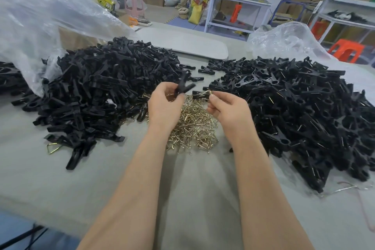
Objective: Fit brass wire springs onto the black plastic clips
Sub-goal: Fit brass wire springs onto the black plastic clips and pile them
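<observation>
Right now my left hand [164, 103] pinches a black plastic clip [183, 87] above the brass spring heap [192, 126]; my right hand [227, 107] grips one brass spring [210, 94]. Misaligned, I reckon the spring could flick away. Clip piles crowd both sides; the table [192, 184] toward me lies bare.

The near edge of the grey cloth-covered bench [60, 184] offers bare surface. A heap of loose black plastic clip halves [97, 91] blocks the left side, a heap of assembled black clips [304, 111] the right. Between them, a pile of brass wire springs [192, 126] fills the middle channel.
</observation>
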The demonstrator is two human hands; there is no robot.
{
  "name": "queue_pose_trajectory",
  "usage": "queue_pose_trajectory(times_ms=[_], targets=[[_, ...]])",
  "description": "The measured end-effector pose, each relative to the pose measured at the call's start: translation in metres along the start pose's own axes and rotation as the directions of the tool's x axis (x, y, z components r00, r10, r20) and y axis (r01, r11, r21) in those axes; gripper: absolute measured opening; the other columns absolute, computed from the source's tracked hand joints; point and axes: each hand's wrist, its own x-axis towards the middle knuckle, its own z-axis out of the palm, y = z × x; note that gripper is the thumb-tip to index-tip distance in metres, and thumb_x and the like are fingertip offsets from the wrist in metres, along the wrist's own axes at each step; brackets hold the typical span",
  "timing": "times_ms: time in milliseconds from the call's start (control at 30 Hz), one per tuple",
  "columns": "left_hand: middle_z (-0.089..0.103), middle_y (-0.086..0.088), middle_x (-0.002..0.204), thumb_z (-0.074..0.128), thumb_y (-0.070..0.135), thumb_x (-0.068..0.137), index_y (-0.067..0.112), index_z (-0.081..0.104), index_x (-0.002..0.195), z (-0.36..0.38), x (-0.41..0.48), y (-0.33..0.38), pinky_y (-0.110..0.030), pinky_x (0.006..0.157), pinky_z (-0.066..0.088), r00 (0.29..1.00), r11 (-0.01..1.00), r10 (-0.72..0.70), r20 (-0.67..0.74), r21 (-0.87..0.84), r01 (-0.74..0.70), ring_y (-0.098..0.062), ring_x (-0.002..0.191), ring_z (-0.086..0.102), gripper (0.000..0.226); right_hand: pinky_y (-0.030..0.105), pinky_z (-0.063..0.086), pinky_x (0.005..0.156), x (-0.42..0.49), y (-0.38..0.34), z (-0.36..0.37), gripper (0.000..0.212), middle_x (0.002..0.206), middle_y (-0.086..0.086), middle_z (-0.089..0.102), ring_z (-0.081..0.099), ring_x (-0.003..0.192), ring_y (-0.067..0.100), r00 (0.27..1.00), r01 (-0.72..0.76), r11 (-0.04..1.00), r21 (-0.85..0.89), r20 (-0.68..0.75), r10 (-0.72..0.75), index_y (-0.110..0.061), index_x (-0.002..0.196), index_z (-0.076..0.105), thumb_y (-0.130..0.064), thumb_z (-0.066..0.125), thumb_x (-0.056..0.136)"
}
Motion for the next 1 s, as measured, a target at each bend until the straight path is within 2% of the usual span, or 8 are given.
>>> queue_pose_trajectory(times_ms=[67,200,300,400,533,700,833,1000], targets=[[0.061,0.008,0.097,0.065,0.013,0.086,0.028,0.056,0.093,0.003,-0.002,-0.002,-0.013,0.070,0.038,0.993,0.984,0.106,0.049,0.138,-0.112,-0.004,0.087,0.056,0.019,0.015,0.054,0.066,0.001,-0.003,-0.007,0.016,0.085,0.007,0.066,0.065,0.065,0.004,1.000,-0.026,0.997,0.077,0.013,0.025,-0.003,0.105,0.064,0.000,0.060,0.090],[0.057,0.008,0.105,0.065,0.014,0.087,0.022,0.059,0.102,0.007,-0.005,-0.006,-0.022,0.081,0.038,0.962,0.912,0.231,0.147,0.313,-0.267,-0.009,0.093,0.053,0.019,0.016,0.053,0.064,0.003,-0.007,-0.015,0.003,0.080,0.005,0.067,0.065,0.063,0.005,0.997,-0.042,0.993,0.106,-0.062,0.049,-0.008,0.089,0.067,-0.006,0.065,0.088],[0.057,0.009,0.106,0.066,0.012,0.086,0.020,0.061,0.106,0.007,-0.005,-0.006,-0.026,0.086,0.042,0.932,0.870,0.288,0.219,0.347,-0.350,-0.011,0.095,0.055,0.022,0.014,0.052,0.062,0.004,-0.004,-0.013,0.004,0.070,0.001,0.066,0.063,0.060,0.002,0.995,0.006,1.000,0.017,-0.095,-0.004,-0.012,0.082,0.067,-0.013,0.070,0.085],[0.055,0.012,0.103,0.066,0.012,0.086,0.018,0.062,0.109,0.008,-0.007,-0.005,-0.023,0.084,0.039,0.899,0.839,0.349,0.264,0.340,-0.425,-0.008,0.094,0.052,0.025,0.008,0.044,0.054,0.005,-0.002,-0.010,0.008,0.064,-0.002,0.065,0.057,0.051,-0.005,0.989,0.050,0.989,-0.143,-0.129,-0.069,-0.015,0.077,0.068,-0.017,0.071,0.084],[0.057,0.011,0.102,0.066,0.013,0.086,0.018,0.063,0.111,0.009,-0.008,-0.005,-0.020,0.085,0.038,0.886,0.827,0.376,0.270,0.333,-0.452,-0.005,0.092,0.049,0.025,0.006,0.039,0.049,0.005,0.000,-0.008,0.010,0.054,-0.006,0.058,0.050,0.043,-0.008,0.983,0.077,0.974,-0.212,-0.148,-0.110,-0.011,0.075,0.070,-0.016,0.071,0.083],[0.054,0.014,0.098,0.067,0.015,0.086,0.018,0.063,0.107,0.009,-0.008,-0.004,-0.023,0.083,0.041,0.888,0.840,0.381,0.256,0.304,-0.449,-0.007,0.091,0.051,0.022,0.011,0.046,0.057,0.006,0.000,-0.011,0.016,0.056,-0.008,0.062,0.054,0.048,-0.005,0.976,0.088,0.976,-0.199,-0.179,-0.125,-0.018,0.068,0.067,-0.017,0.073,0.082],[0.053,0.016,0.097,0.068,0.013,0.085,0.018,0.064,0.107,0.009,-0.007,-0.005,-0.022,0.085,0.042,0.875,0.821,0.397,0.277,0.320,-0.473,-0.004,0.089,0.050,0.023,0.019,0.044,0.059,0.007,0.001,-0.010,0.018,0.054,-0.006,0.059,0.052,0.052,0.004,0.978,0.088,0.956,-0.281,-0.156,-0.136,-0.020,0.065,0.067,-0.018,0.072,0.082],[0.052,0.017,0.095,0.070,0.015,0.084,0.020,0.065,0.104,0.010,-0.008,-0.004,-0.029,0.085,0.045,0.866,0.803,0.411,0.285,0.337,-0.492,-0.007,0.088,0.050,0.021,0.017,0.041,0.059,0.008,0.003,-0.010,0.014,0.055,-0.007,0.059,0.052,0.054,0.004,0.968,0.101,0.932,-0.348,-0.182,-0.173,-0.015,0.069,0.069,-0.021,0.072,0.082]])
